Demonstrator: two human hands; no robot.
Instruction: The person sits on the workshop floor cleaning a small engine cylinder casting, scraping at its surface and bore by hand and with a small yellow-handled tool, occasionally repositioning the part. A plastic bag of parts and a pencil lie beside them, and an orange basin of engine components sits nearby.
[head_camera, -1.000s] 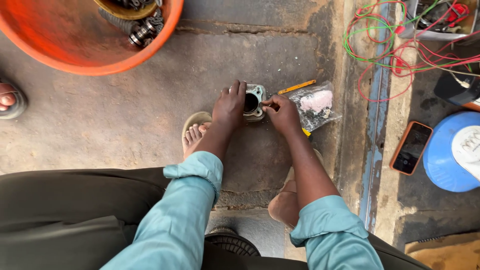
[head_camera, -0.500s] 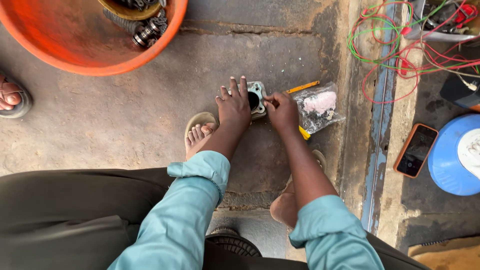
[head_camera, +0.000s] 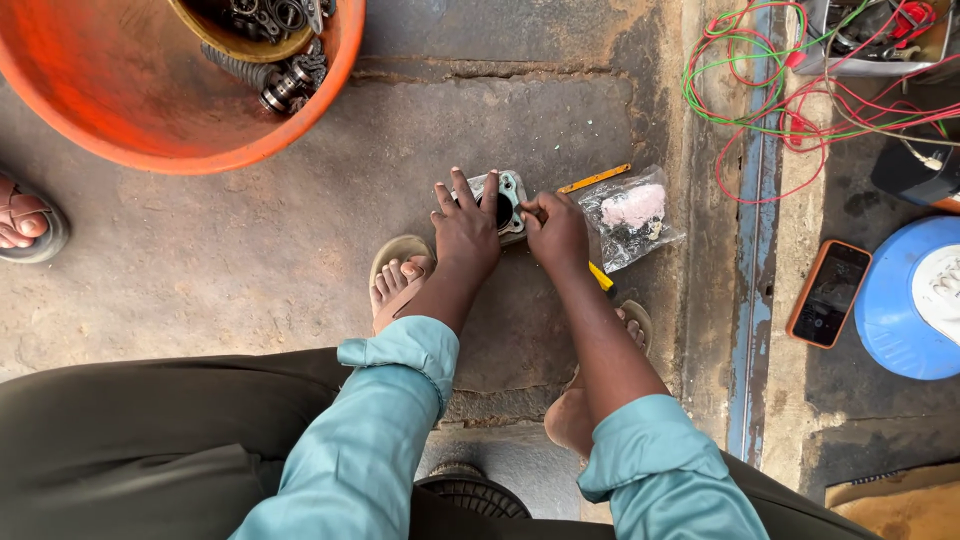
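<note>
The metal part (head_camera: 505, 205) sits on the concrete floor (head_camera: 200, 260) between the person's two feet, close in so both hands can reach it. The left hand (head_camera: 465, 228) lies flat on it with fingers spread, pressing it down so it cannot slide. The right hand (head_camera: 556, 228) is curled tight around a small tool at the part's round hole (the tip is hidden). Just beyond lie a clear bag (head_camera: 632, 218) and a yellow pencil (head_camera: 594, 178). Farther off sits an orange tub (head_camera: 150, 110) of metal bits.
</note>
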